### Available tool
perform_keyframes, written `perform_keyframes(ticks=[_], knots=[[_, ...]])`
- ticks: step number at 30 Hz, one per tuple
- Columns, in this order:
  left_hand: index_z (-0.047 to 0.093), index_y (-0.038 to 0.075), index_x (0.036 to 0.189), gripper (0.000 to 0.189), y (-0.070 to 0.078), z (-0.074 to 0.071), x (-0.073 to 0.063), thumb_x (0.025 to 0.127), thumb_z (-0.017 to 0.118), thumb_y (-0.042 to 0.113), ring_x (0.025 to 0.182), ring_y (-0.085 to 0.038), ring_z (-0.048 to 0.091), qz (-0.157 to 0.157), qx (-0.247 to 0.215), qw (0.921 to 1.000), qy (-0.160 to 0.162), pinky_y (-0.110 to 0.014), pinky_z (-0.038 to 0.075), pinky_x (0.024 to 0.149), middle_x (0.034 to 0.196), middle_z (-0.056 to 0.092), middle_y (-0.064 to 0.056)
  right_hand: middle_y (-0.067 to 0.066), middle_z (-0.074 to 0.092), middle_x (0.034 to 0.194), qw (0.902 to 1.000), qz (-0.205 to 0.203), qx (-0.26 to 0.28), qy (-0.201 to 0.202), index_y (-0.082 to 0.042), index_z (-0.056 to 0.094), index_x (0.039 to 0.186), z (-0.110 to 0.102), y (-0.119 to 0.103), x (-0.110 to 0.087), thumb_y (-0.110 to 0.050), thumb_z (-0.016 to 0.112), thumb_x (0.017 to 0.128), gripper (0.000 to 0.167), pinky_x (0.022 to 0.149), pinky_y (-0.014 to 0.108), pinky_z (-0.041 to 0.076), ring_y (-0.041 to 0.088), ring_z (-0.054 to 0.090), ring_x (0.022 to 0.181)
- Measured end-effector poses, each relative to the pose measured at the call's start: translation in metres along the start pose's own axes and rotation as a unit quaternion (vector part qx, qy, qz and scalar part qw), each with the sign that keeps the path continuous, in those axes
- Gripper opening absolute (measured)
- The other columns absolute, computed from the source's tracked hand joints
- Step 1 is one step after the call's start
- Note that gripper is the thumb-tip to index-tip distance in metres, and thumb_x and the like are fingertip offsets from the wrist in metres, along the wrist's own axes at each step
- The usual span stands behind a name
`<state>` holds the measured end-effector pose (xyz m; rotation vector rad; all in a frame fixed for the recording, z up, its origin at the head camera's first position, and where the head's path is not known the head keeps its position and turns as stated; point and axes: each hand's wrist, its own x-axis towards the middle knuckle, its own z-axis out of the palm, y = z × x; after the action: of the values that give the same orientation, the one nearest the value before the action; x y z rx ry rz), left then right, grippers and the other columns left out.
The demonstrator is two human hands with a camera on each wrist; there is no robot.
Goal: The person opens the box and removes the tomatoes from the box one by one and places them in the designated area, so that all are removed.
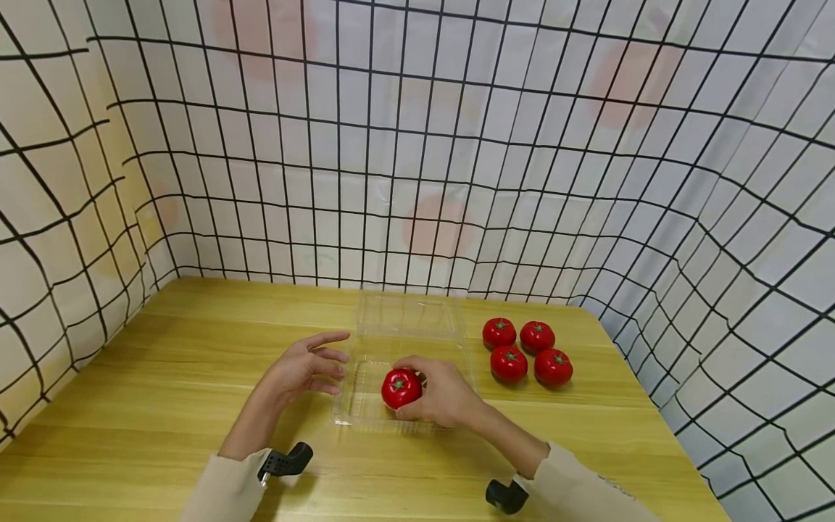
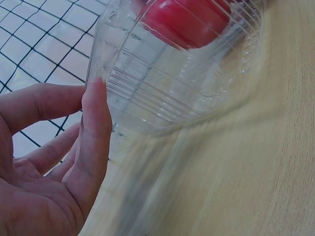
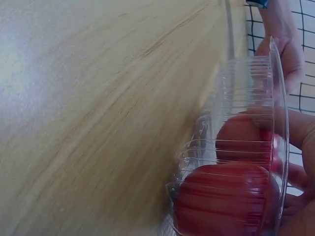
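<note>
In the head view a clear plastic clamshell box (image 1: 341, 418) lies unfolded on the table, its lid (image 1: 407, 317) pointing away from me. My right hand (image 1: 446, 395) grips a glossy red tomato (image 1: 401, 389) with a green star-shaped top, inside the box's near half. Through the clear wall, the right wrist view reveals a second tomato (image 3: 224, 201) next to the gripped one (image 3: 241, 140); from the head view my right hand hides it. My left hand (image 1: 306, 368) is at the box's left side, fingers loosely extended, holding nothing. Its fingertips (image 2: 96, 98) are at the rim.
Several more red tomatoes (image 1: 509, 365) stand grouped on the wooden table (image 1: 163, 377) to the right of the box. A white curtain with black grid lines (image 1: 417, 159) encloses the table at the back and both sides.
</note>
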<state>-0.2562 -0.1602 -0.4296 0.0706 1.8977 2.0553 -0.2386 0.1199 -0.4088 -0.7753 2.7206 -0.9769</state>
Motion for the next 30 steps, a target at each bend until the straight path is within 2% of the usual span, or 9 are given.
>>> perform_keyframes(ticks=[7, 14, 24, 30], knots=[[0.038, 0.005, 0.155, 0.073, 0.000, 0.000, 0.001, 0.088, 0.065, -0.006, 0.081, -0.018, 0.067, -0.001, 0.002, 1.0000, -0.001, -0.035, 0.065, 0.068, 0.122, 0.061, -0.020, 0.001, 0.070, 0.120, 0.9998, 0.013, 0.015, 0.002, -0.018, 0.064, 0.132, -0.005, 0.000, -0.002, -0.027, 0.090, 0.074, 0.064, 0.087, 0.038, 0.058, 0.019, 0.064, 0.104], [0.037, 0.004, 0.155, 0.073, 0.000, 0.000, 0.000, 0.088, 0.065, -0.005, 0.081, -0.018, 0.067, 0.002, 0.002, 1.0000, -0.003, -0.035, 0.065, 0.068, 0.122, 0.061, -0.020, 0.004, 0.069, 0.124, 0.9995, 0.026, 0.015, 0.003, -0.017, 0.064, 0.133, -0.009, -0.002, -0.002, -0.025, 0.090, 0.075, 0.064, 0.090, 0.044, 0.058, 0.023, 0.063, 0.108], [0.038, 0.004, 0.155, 0.074, 0.000, -0.001, 0.000, 0.088, 0.066, -0.005, 0.081, -0.018, 0.067, 0.003, 0.000, 1.0000, -0.002, -0.035, 0.065, 0.067, 0.121, 0.062, -0.019, 0.004, 0.069, 0.123, 0.9988, 0.037, 0.024, 0.020, -0.018, 0.063, 0.135, -0.015, -0.003, -0.003, -0.027, 0.090, 0.075, 0.066, 0.086, 0.040, 0.059, 0.023, 0.063, 0.106], [0.037, 0.003, 0.156, 0.074, 0.000, -0.001, 0.000, 0.088, 0.065, -0.006, 0.080, -0.018, 0.067, 0.005, -0.002, 1.0000, -0.004, -0.035, 0.064, 0.067, 0.119, 0.062, -0.018, 0.006, 0.070, 0.122, 0.9981, 0.043, 0.027, 0.035, -0.017, 0.063, 0.135, -0.022, -0.003, -0.005, -0.025, 0.090, 0.075, 0.067, 0.084, 0.042, 0.061, 0.025, 0.064, 0.105]])
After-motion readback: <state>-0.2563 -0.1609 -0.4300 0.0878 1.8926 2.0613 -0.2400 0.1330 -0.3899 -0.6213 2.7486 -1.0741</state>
